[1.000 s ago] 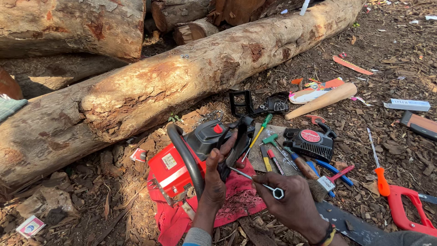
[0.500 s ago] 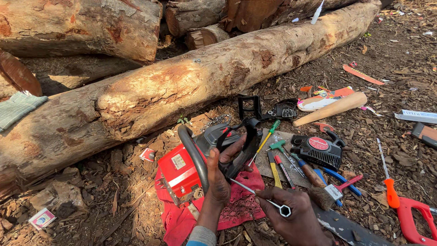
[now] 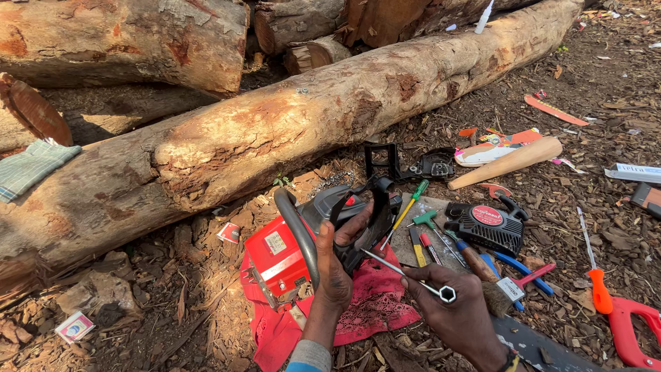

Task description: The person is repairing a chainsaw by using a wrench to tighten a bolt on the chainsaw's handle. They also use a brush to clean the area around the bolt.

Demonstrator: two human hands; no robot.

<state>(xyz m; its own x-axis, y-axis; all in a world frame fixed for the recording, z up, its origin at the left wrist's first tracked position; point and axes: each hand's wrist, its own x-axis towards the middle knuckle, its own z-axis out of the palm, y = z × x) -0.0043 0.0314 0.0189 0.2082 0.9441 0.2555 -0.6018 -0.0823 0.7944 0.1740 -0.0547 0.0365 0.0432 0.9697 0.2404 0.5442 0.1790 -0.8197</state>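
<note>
Bark-littered ground, big log (image 3: 289, 131) far behind. Left hand (image 3: 339, 265) grips red chainsaw body (image 3: 303, 248) lying on red cloth (image 3: 358, 310). Right hand (image 3: 458, 310) clenched around metal socket wrench (image 3: 410, 275), tip probably touching the saw. Screwdrivers (image 3: 420, 213) and black starter cover (image 3: 485, 224) right.

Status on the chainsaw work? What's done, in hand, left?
Done: a black cover already lies off on the ground beside screwdrivers. In hand: the left hand steadies the red chainsaw on a red cloth; the right hand holds a metal wrench with its tip at the saw body. Left: the cover is not refitted, and tools lie scattered about.
</note>
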